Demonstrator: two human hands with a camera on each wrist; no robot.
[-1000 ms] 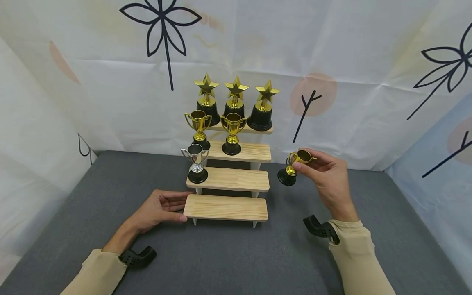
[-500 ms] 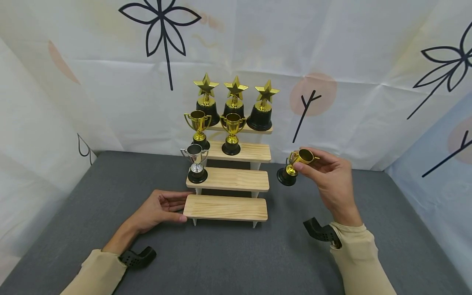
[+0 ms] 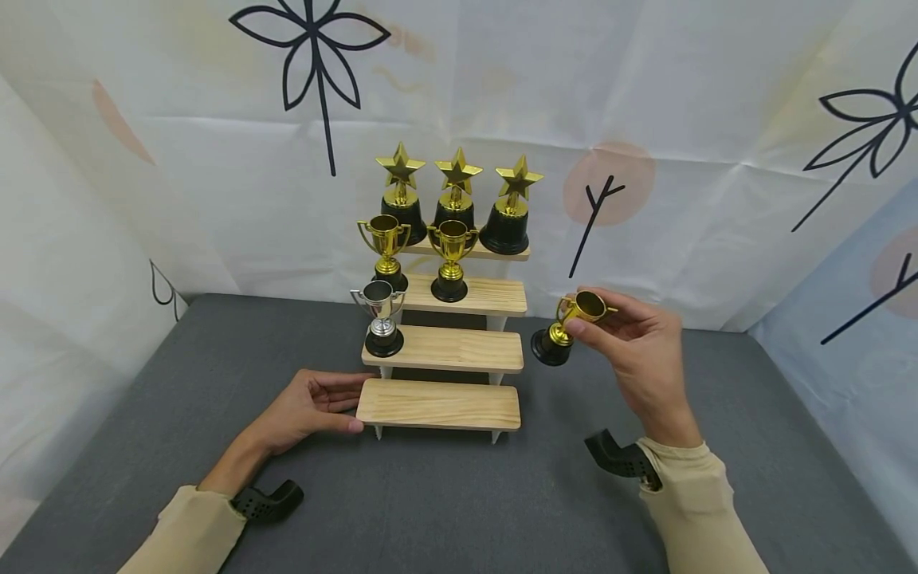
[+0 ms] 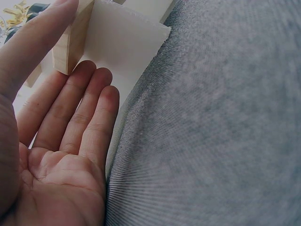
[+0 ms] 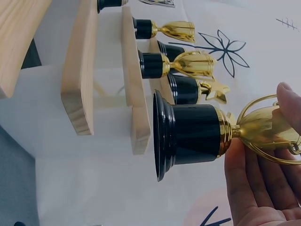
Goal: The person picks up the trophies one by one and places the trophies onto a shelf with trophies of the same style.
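My right hand (image 3: 634, 347) pinches a small gold trophy cup (image 3: 586, 306) with a black base, tilted and off the table, to the right of the stepped wooden display stand (image 3: 441, 404). Its base (image 5: 195, 133) points toward the stand in the right wrist view. At the left end of the lowest step, my left hand (image 3: 304, 410) touches the board with its fingers nearly straight. The left wrist view shows those fingertips by the wooden edge (image 4: 70, 49), with the thumb across it.
Three gold star trophies (image 3: 456, 191) stand on the top step. Two gold cups (image 3: 450, 251) occupy the second step, left and middle. A silver cup (image 3: 383, 319) stands at the left of the third step. Patterned white cloth (image 3: 688, 199) hangs behind the grey table (image 3: 459, 510).
My right hand has moved slightly left with the gold trophy cup, whose base sits a little lower and nearer the stand. The left hand has stayed in place.
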